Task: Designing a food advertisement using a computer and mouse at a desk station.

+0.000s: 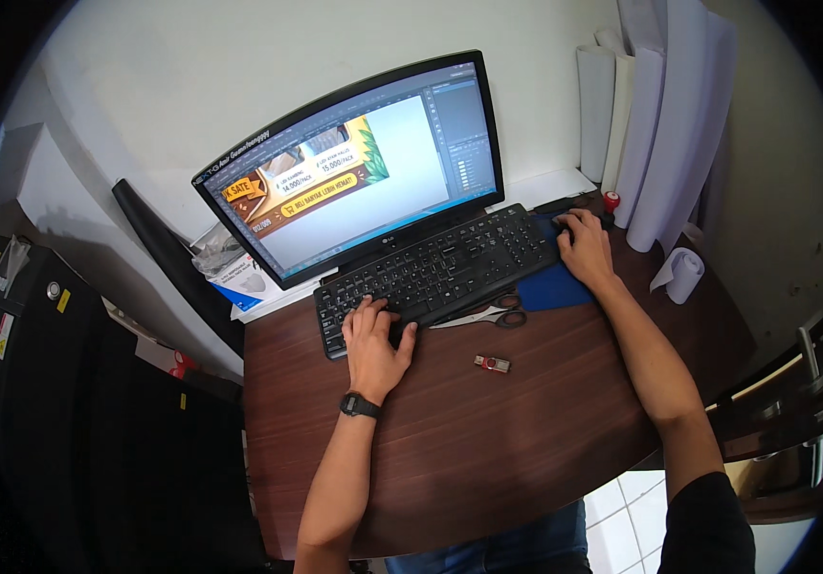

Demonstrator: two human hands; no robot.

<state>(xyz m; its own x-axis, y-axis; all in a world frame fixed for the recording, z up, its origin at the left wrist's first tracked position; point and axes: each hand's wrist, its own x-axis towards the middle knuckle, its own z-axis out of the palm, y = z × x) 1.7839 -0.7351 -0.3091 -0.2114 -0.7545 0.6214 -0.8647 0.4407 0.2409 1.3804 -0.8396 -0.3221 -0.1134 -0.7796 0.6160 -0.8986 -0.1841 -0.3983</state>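
Note:
My left hand (373, 344) lies over the left end of a black keyboard (450, 260), its fingers spread on the keys and the thumb out to the side. A black watch (360, 406) is on that wrist. On a blue mouse pad (550, 292), my right hand (584, 244) curves over a dark computer mouse, mostly hidden beneath the palm and fingers. Behind the keyboard stands a tilted monitor (364, 163), showing a brown and yellow food banner in an editing program.
Scissors (507, 314) lie partly under the keyboard's front edge. A red and silver USB stick (493, 364) sits on the brown desk (450, 440). Paper rolls (665, 124) and a red-topped stamp (611, 202) stand at the right. A black machine (67, 364) flanks the left.

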